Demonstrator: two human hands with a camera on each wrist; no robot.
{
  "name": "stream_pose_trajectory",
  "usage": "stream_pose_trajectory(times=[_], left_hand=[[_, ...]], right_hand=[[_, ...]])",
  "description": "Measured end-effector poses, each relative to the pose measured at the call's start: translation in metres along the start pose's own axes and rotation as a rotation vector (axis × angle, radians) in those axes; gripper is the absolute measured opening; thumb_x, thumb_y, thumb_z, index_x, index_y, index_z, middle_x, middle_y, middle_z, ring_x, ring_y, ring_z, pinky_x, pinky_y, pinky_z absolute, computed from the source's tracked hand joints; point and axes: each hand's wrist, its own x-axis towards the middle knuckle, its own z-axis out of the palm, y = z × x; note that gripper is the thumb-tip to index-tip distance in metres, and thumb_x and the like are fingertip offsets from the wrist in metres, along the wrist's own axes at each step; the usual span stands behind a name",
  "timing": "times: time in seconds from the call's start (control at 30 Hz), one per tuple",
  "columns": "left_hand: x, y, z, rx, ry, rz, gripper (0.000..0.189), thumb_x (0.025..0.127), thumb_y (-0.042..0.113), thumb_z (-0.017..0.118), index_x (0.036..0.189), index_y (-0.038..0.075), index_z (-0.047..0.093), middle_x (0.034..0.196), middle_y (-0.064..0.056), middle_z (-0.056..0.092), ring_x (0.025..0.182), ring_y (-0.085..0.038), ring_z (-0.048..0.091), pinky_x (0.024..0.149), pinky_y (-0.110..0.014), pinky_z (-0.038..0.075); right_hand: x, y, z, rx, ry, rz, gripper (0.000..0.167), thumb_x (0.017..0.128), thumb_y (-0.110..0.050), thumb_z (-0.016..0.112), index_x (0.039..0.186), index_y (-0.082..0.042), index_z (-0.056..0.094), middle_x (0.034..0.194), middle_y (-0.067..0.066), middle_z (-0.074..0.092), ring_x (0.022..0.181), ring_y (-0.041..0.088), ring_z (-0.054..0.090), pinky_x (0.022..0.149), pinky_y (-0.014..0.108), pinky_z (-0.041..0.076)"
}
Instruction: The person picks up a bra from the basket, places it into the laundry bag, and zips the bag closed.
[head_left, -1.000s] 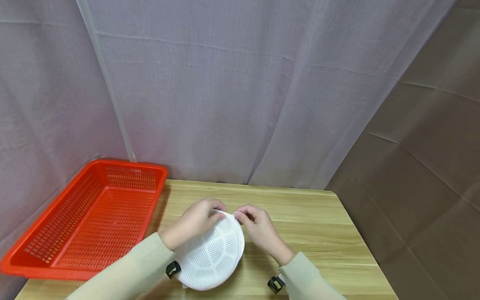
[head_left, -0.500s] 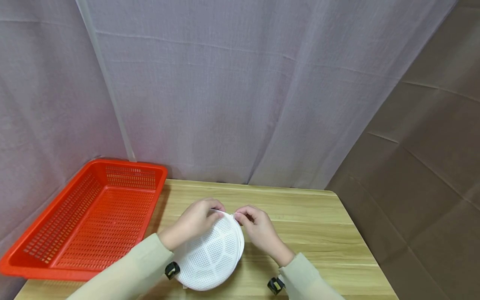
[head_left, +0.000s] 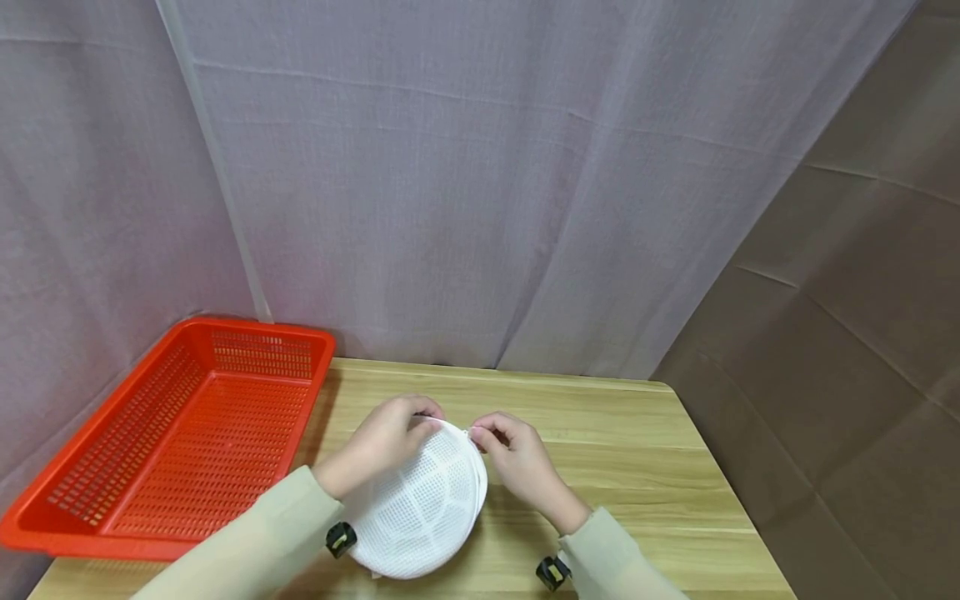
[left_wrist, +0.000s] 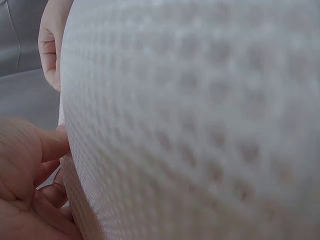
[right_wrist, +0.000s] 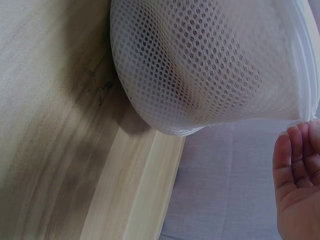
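A round white mesh laundry bag point(head_left: 423, 517) is held up on edge above the table, its near side tilted toward me. My left hand point(head_left: 378, 446) grips the upper rim, thumb on the near face and fingers behind. In the left wrist view the mesh point(left_wrist: 190, 100) fills most of the picture. Just to the right, my right hand point(head_left: 521, 458) pinches a small bit at the end of the rim. A zipper band point(right_wrist: 302, 60) runs along that rim in the right wrist view. Whether the pinched bit is the zipper pull is too small to tell.
A red plastic basket point(head_left: 217, 442) with slotted walls stands on the left of the wooden table point(head_left: 645, 492). Grey curtains point(head_left: 450, 183) hang behind the table's far edge. A brown sheet point(head_left: 847, 333) slopes along the right side.
My left hand has slid slightly left along the rim, so the gap between the hands is a little wider. The bag has shifted slightly; the right hand stays almost still.
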Motion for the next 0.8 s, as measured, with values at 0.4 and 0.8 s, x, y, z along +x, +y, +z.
stream_pose_trajectory(times=[0.4,0.8], left_hand=[[-0.002,-0.0018,-0.0028,-0.016,0.017,-0.041,0.004,0.089,0.011,0.07,0.092,0.013,0.07,0.093,0.003,0.066,0.093,-0.015,0.06,0.085,-0.037,0.048],[-0.0027,-0.0049,-0.0035,-0.033,0.027,-0.038,0.003,0.091,0.011,0.067,0.093,0.011,0.069,0.091,0.004,0.064,0.085,-0.012,0.058,0.079,-0.036,0.049]], right_hand=[[-0.0018,0.0,-0.0005,0.002,-0.007,0.017,0.008,0.094,-0.023,0.063,0.089,-0.023,0.069,0.084,-0.005,0.066,0.077,0.012,0.061,0.067,0.029,0.053],[-0.002,0.001,-0.0012,0.01,-0.012,0.016,0.008,0.094,-0.023,0.063,0.089,-0.023,0.069,0.085,-0.002,0.066,0.077,0.014,0.061,0.067,0.029,0.053]])
